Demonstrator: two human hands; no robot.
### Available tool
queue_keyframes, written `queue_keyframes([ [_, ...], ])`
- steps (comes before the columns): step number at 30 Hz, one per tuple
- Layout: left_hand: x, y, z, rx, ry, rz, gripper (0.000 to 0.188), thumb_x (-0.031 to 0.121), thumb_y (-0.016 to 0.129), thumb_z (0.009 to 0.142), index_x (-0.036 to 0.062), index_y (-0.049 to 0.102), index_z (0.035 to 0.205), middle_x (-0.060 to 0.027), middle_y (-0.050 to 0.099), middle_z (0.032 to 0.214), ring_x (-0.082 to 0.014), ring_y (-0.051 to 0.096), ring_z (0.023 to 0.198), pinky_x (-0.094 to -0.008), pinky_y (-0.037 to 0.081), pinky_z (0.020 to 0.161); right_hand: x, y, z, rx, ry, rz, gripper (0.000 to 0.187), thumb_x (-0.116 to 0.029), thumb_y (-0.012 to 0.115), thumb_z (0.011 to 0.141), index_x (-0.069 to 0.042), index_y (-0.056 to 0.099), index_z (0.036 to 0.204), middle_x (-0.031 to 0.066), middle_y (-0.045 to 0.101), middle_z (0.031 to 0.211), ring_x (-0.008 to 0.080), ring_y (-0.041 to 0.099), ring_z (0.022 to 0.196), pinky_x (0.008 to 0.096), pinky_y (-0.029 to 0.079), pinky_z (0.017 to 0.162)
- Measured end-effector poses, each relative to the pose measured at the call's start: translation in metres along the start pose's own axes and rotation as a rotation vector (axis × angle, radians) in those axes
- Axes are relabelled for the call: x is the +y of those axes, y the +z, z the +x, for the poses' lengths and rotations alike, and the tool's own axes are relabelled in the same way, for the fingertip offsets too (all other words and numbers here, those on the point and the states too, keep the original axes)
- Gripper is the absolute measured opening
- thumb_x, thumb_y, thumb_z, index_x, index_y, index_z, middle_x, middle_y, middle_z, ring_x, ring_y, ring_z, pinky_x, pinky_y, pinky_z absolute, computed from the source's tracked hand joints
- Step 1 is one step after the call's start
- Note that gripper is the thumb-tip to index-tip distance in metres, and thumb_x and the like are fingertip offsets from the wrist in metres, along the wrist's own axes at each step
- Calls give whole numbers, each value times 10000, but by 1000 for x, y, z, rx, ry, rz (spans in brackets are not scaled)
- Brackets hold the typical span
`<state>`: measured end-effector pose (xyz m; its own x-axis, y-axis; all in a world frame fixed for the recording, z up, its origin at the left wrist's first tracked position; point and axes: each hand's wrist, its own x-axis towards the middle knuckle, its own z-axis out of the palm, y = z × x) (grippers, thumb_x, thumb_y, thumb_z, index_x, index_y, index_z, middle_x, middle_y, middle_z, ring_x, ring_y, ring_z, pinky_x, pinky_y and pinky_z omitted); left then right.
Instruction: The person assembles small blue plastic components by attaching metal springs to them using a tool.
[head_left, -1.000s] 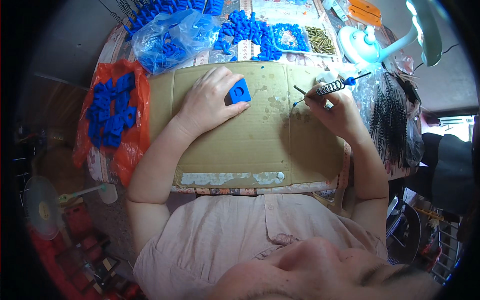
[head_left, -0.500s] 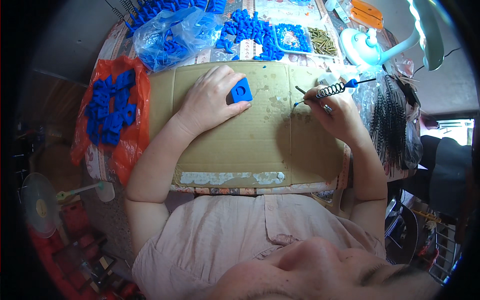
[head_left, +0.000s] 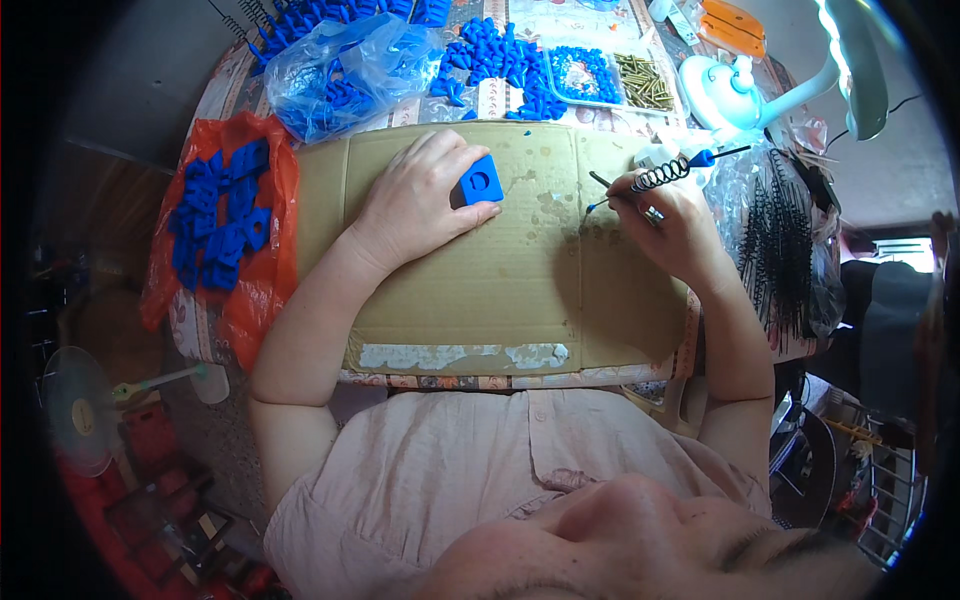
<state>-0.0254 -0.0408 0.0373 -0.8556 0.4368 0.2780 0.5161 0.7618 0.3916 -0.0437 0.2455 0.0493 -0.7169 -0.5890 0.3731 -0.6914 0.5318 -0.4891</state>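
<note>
My left hand (head_left: 425, 185) is closed round a blue block (head_left: 482, 181), which has a round recess in the face that shows. It rests on the cardboard sheet (head_left: 450, 290). In my right hand (head_left: 672, 218), also closed, is a black coil spring (head_left: 661, 177) with a blue cone (head_left: 702, 159) and a dark rod at its outer end. A thin stick with a small blue tip (head_left: 590, 208) pokes out between the fingertips, low over stains on the cardboard. Beside it a dark rod end (head_left: 599, 179) shows; the fingers hide how these parts join.
At the left lies an orange bag (head_left: 262, 315) with several blue blocks. Behind the cardboard are a clear plastic bag (head_left: 390, 65), loose blue cones (head_left: 490, 55), a tub of blue bits (head_left: 583, 75) and brass-coloured pieces (head_left: 645, 82). A white lamp (head_left: 720, 92) and black coils (head_left: 775, 250) stand right.
Both hands keep almost the same place and hold; the spring in my right hand has tilted very slightly. A blurred brownish shape now shows at the far right edge.
</note>
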Motion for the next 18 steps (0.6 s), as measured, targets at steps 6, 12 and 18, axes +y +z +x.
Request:
queue_keyframes([
  [6, -1, 0, 0, -2, -1, -7, 471, 237, 739, 701, 17, 572, 1082, -143, 553, 1021, -311, 542, 984, -387, 431, 882, -1, -1, 1, 2, 15, 26, 55, -67, 631, 796, -59, 613, 847, 106, 615, 711, 278, 621, 634, 364, 472, 558],
  [12, -1, 1, 0, 2, 0, -5, 469, 228, 741, 698, 15, 571, 1081, -142, 551, 1020, -311, 542, 984, -386, 430, 881, -1, -1, 1, 4, 15, 21, 68, -70, 640, 789, -55, 612, 850, 113, 617, 718, 282, 622, 639, 364, 475, 563],
  [18, 0, 0, 0, 6, 4, -5, 469, 223, 741, 698, 12, 571, 1081, -142, 551, 1016, -311, 541, 982, -387, 430, 883, 1, -1, 1, 9, 11, 16, 74, -77, 646, 784, -52, 615, 847, 111, 620, 726, 283, 621, 637, 361, 475, 560],
])
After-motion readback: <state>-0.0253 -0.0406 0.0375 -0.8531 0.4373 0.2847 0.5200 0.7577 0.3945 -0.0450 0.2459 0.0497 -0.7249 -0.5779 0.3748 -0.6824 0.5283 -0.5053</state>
